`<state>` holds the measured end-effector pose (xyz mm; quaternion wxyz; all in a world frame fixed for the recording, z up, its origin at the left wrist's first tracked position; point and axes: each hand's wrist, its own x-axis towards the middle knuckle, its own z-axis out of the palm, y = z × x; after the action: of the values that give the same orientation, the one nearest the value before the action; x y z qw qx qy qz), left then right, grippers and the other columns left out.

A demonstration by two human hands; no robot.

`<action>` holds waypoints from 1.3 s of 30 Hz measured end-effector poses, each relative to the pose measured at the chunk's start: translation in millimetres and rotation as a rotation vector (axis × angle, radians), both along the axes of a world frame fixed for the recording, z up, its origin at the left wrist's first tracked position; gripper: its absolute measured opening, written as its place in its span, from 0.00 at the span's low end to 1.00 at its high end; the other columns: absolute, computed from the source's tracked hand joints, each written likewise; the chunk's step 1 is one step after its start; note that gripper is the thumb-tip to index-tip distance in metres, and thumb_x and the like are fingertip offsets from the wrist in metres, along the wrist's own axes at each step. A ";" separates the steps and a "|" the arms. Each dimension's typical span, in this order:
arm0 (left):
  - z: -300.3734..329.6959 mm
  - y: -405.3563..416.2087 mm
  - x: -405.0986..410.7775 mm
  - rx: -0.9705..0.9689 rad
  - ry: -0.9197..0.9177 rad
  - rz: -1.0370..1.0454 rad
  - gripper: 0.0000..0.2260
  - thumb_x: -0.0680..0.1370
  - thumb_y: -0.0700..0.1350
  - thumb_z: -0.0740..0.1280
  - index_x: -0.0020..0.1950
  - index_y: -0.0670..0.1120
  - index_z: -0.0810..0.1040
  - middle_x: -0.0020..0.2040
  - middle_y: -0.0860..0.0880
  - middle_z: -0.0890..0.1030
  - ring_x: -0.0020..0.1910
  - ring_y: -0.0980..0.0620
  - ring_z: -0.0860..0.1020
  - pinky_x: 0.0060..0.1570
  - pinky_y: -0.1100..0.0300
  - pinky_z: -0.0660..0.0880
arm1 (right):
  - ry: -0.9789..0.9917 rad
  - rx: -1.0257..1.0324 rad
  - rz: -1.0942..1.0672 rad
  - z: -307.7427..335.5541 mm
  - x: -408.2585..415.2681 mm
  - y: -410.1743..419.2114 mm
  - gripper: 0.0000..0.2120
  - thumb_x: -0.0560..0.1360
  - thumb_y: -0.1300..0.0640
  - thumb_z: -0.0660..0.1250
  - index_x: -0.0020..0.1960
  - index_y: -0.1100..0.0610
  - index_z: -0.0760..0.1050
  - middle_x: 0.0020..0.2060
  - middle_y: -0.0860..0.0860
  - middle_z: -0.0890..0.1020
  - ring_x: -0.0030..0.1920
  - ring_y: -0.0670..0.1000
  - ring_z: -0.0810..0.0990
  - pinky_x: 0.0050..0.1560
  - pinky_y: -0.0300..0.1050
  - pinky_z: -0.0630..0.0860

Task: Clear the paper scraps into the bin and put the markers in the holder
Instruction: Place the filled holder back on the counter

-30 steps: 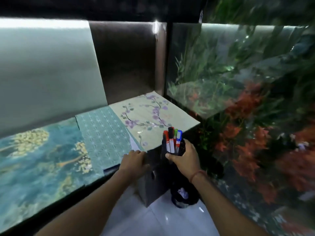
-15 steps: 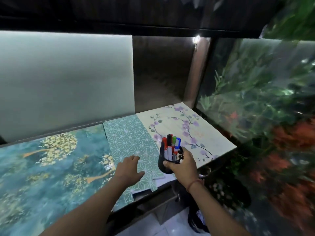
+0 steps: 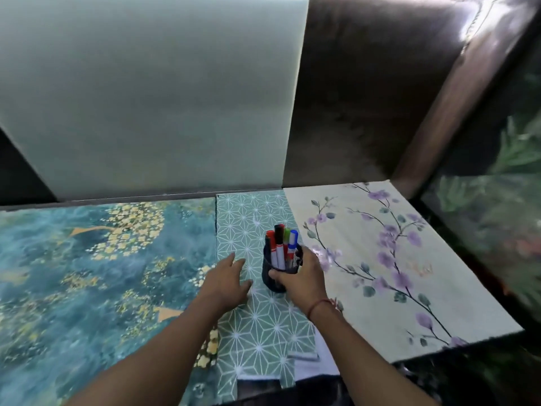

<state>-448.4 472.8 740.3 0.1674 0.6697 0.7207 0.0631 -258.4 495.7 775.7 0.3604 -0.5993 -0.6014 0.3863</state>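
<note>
The right hand [image 3: 301, 281] is curled round the holder [image 3: 278, 269], its 4 markers [image 3: 281, 244] upright, directly over the green sheet [image 3: 257, 317], while the left hand [image 3: 227, 281] lies flat just beside, holding nothing.

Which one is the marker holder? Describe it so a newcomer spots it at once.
Find the table covered with three patterned sheets; the middle one is a green sheet with white star lines. On it stands the marker holder, a dark mesh cup gripped by the right hand. It is the only upright thing there, with red, black, green and blue markers sticking out.
</note>
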 end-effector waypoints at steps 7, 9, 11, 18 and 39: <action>-30.7 24.9 -16.2 0.056 0.157 -0.043 0.31 0.77 0.62 0.52 0.77 0.52 0.53 0.77 0.47 0.58 0.73 0.46 0.59 0.69 0.46 0.60 | 0.009 0.011 0.071 -21.7 -30.4 63.7 0.32 0.56 0.48 0.80 0.57 0.47 0.73 0.52 0.47 0.79 0.49 0.45 0.80 0.52 0.47 0.80; -29.6 30.0 -15.2 0.119 0.178 -0.050 0.29 0.75 0.61 0.53 0.74 0.52 0.60 0.72 0.46 0.67 0.68 0.46 0.65 0.63 0.46 0.64 | 0.005 0.005 0.101 -30.2 -32.2 67.2 0.34 0.57 0.49 0.80 0.60 0.46 0.71 0.54 0.46 0.77 0.51 0.44 0.79 0.53 0.44 0.79; -30.1 38.5 -18.1 0.174 0.183 -0.045 0.26 0.74 0.59 0.55 0.69 0.50 0.67 0.63 0.47 0.73 0.60 0.47 0.70 0.56 0.49 0.68 | 0.015 -0.017 0.115 -38.7 -30.9 66.2 0.36 0.59 0.50 0.80 0.63 0.45 0.69 0.55 0.45 0.76 0.52 0.44 0.79 0.55 0.44 0.77; -39.8 85.9 -23.9 0.298 0.127 0.044 0.16 0.73 0.50 0.52 0.53 0.46 0.74 0.48 0.47 0.75 0.49 0.44 0.74 0.47 0.50 0.72 | -0.035 -0.030 0.095 -56.8 -32.3 78.6 0.34 0.58 0.45 0.79 0.60 0.41 0.67 0.54 0.43 0.79 0.51 0.46 0.80 0.55 0.48 0.78; -64.0 183.4 -44.0 0.230 0.011 0.139 0.32 0.78 0.62 0.50 0.78 0.48 0.49 0.79 0.47 0.48 0.77 0.50 0.44 0.75 0.51 0.42 | 0.014 -0.018 0.062 -51.9 -85.4 230.6 0.30 0.61 0.54 0.80 0.59 0.48 0.73 0.52 0.45 0.82 0.51 0.48 0.81 0.58 0.49 0.77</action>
<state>-492.4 656.2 676.3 0.0809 0.6333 0.7543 0.1533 -343.8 726.3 723.8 0.3472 -0.5809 -0.6136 0.4068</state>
